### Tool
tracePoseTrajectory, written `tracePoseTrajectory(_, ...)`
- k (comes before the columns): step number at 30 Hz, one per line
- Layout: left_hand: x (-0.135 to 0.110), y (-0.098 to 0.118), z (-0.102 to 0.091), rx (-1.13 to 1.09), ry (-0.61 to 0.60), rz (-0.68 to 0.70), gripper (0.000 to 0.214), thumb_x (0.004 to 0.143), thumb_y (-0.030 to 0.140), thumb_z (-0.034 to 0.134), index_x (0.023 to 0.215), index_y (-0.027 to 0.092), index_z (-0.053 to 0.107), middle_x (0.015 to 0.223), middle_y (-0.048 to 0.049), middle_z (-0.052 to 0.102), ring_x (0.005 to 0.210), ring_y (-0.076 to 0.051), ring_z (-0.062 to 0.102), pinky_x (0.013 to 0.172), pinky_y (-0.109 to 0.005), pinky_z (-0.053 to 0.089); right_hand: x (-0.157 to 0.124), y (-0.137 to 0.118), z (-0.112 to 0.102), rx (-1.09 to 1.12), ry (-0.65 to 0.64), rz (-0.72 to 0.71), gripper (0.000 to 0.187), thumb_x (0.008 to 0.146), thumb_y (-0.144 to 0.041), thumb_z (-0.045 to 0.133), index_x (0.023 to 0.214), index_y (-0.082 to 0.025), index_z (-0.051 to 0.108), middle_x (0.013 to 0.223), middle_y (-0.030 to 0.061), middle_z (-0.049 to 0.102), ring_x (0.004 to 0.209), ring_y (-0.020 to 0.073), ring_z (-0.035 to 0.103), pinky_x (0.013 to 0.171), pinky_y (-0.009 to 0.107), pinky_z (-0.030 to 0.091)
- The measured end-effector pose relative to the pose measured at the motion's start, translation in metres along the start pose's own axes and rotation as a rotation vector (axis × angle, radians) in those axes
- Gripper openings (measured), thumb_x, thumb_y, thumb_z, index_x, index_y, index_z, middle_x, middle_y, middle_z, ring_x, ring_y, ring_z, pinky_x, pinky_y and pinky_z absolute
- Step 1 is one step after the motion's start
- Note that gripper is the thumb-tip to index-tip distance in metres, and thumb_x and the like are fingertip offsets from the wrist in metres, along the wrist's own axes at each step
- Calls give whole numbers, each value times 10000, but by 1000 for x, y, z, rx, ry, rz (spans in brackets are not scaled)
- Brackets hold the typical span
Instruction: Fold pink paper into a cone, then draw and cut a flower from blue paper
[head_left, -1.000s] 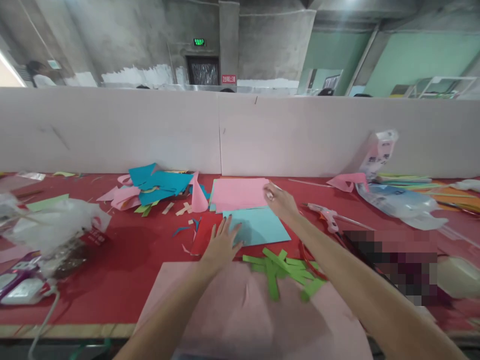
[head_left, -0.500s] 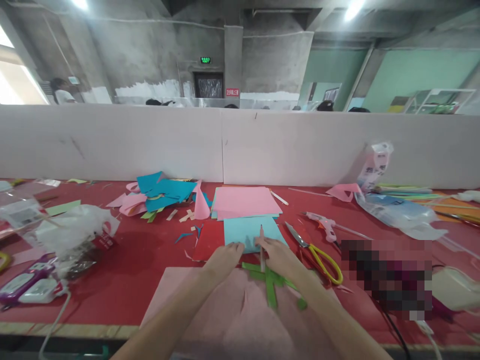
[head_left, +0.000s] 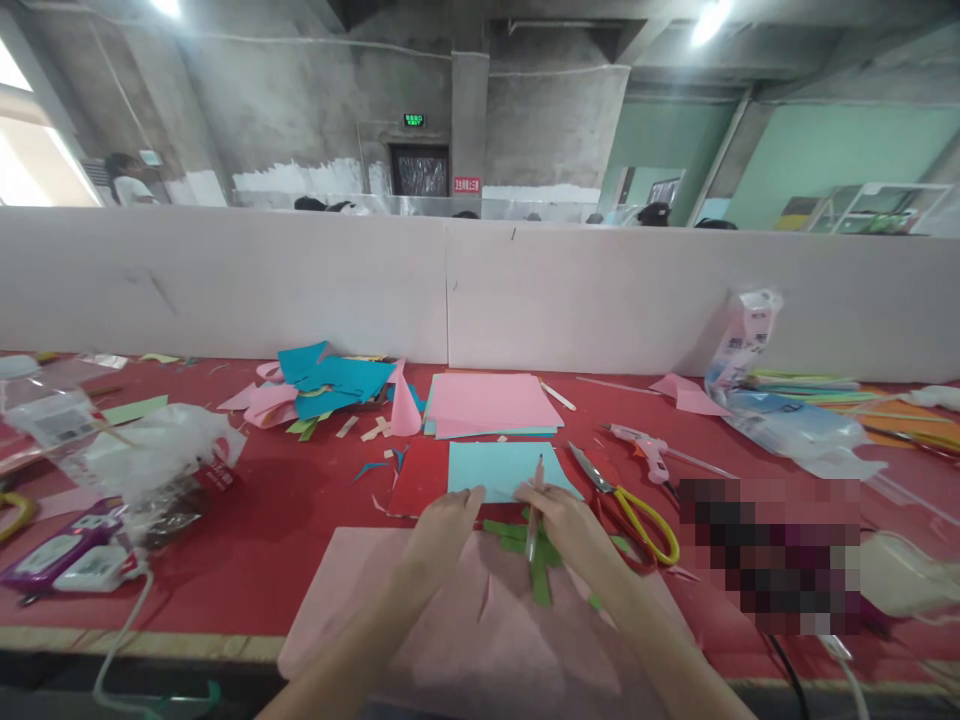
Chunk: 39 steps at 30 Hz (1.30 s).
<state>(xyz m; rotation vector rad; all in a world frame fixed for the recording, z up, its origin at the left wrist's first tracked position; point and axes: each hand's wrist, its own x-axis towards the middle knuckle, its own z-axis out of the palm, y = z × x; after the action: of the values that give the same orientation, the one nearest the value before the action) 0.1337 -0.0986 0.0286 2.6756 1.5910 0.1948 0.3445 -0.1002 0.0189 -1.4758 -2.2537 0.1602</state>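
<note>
A light blue sheet of paper (head_left: 499, 468) lies in front of me, partly over a red sheet (head_left: 420, 480). My left hand (head_left: 455, 508) has its fingers together at the sheet's near left edge. At the near right edge my right hand (head_left: 559, 508) touches the same sheet and also holds a slim pale pen (head_left: 533, 530), its dark tip pointing away from me. Green paper strips (head_left: 540, 582) lie just under and beside my right hand, on a large pink sheet (head_left: 360, 570). Both thumbs are mostly hidden.
Beyond is a stack of pink paper (head_left: 495, 402). To the right lie yellow-handled scissors (head_left: 634, 505), a pink glue gun (head_left: 646, 448) and a plastic bag (head_left: 802, 430). Blue paper scraps (head_left: 337, 385) and a white bag (head_left: 157, 445) lie left. A white partition (head_left: 337, 285) closes the back.
The light blue sheet has shifted slightly toward me, opening a narrow gap before the pink stack. The pen has tilted, its tip now farther right. Both hands remain at the near edge.
</note>
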Motion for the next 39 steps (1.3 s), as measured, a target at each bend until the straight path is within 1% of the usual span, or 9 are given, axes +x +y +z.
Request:
tracePoseTrajectory(5, -12, 14, 19, -153, 122, -61, 433, 789, 10, 363, 1177, 157, 489, 1192, -94, 558, 1129, -199, 485, 993, -348, 332, -11, 12, 19, 204, 4, 12, 584, 681, 22, 368, 1146, -261, 577, 1209, 16, 562, 1133, 171, 492, 963, 333, 384)
tracePoseTrajectory(10, -13, 8, 38, -264, 188, -89, 561, 735, -3, 346, 1277, 129, 410, 1308, -87, 471, 1218, -194, 403, 1025, -361, 310, -14, 16, 26, 273, 35, 30, 555, 692, 11, 370, 1126, -258, 585, 1224, 9, 551, 1175, 159, 456, 987, 344, 375)
tracePoseTrajectory(16, -16, 10, 34, -263, 281, 37, 484, 839, 160, 362, 1320, 113, 343, 1355, -105, 412, 1257, -199, 351, 1045, -398, 293, -16, 11, 21, 259, 44, 41, 510, 737, -23, 366, 1139, -265, 567, 1253, 4, 526, 1186, 149, 442, 998, 342, 367)
tracePoseTrajectory(20, -21, 17, 27, -182, 238, 130, 451, 881, 268, 365, 1312, 137, 370, 1364, -92, 403, 1261, -207, 346, 1038, -396, 303, -15, 12, 22, 251, 42, 29, 471, 783, -65, 359, 1171, -261, 539, 1251, 14, 527, 1200, 150, 426, 1003, 358, 362)
tracePoseTrajectory(25, -24, 20, 22, -171, 166, 124, 384, 895, 279, 361, 1237, 152, 479, 1301, -75, 484, 1190, -204, 431, 1017, -377, 327, -15, 9, 18, 287, 26, 45, 429, 784, -96, 395, 1153, -256, 544, 1269, 21, 510, 1199, 159, 430, 998, 362, 361)
tracePoseTrajectory(30, -23, 21, 21, -166, 162, 132, 358, 906, 292, 352, 1194, 169, 525, 1277, -66, 507, 1175, -210, 438, 1023, -381, 308, -15, 8, 14, 389, 41, 114, 347, 823, -269, 452, 1166, -249, 502, 1240, 43, 533, 1149, 186, 487, 953, 374, 394)
tracePoseTrajectory(33, -23, 22, 23, -156, 171, 104, 366, 908, 311, 344, 1200, 169, 513, 1300, -74, 480, 1196, -212, 413, 1044, -395, 268, -15, 8, 15, 409, 44, 109, 291, 822, -315, 469, 1097, -240, 524, 1228, 51, 544, 1155, 198, 483, 943, 381, 396)
tracePoseTrajectory(37, -25, 23, 22, -156, 139, 17, 396, 890, 319, 371, 1224, 139, 483, 1332, -101, 430, 1222, -231, 376, 1027, -380, 290, -15, 8, 18, 462, 59, 86, 234, 815, -337, 484, 1016, -225, 527, 1212, 62, 558, 1140, 196, 497, 932, 373, 404)
tracePoseTrajectory(39, -25, 22, 21, -156, 125, 13, 404, 883, 319, 380, 1228, 133, 479, 1330, -100, 432, 1221, -234, 375, 1028, -376, 289, -14, 8, 16, 501, 155, 110, 220, 796, -366, 513, 951, -210, 521, 1119, 75, 612, 1053, 201, 560, 880, 359, 442)
